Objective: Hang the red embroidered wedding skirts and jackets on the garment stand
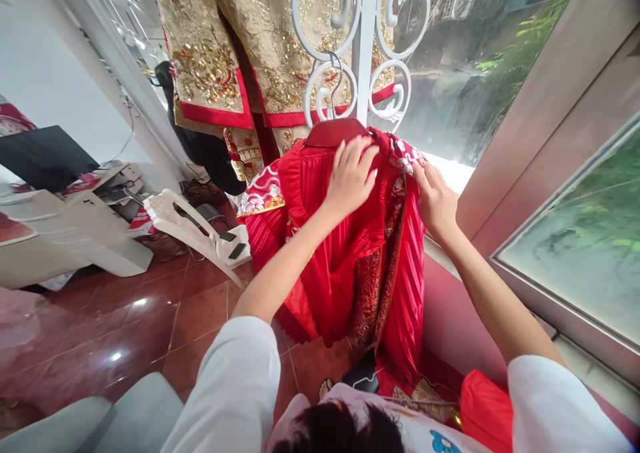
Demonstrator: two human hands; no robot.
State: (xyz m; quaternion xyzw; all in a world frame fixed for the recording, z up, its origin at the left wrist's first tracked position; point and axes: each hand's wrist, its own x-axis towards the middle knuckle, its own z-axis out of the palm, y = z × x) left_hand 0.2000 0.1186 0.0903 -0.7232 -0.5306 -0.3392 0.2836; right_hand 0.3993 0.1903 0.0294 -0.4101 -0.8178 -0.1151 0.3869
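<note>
A red pleated garment (330, 239) with silver-embroidered shoulders hangs in front of me on a dark red hanger (334, 133). The hanger's hook is up at a white scrollwork rack (364, 46). My left hand (351, 176) lies over the upper front of the garment just below the hanger, its fingers spread. At the embroidered right shoulder (407, 154), my right hand (434, 196) has its thumb and fingers closed on the fabric edge. A gold-patterned trim (370, 293) runs down the garment's right side.
Behind the rack hangs a gold sequined garment (215, 53) with red hems. A white chair (200, 233) holding two dark flat objects stands to the left, near a desk with a black monitor (47, 156). Windows (580, 253) line the right; red cloth (485, 406) lies below.
</note>
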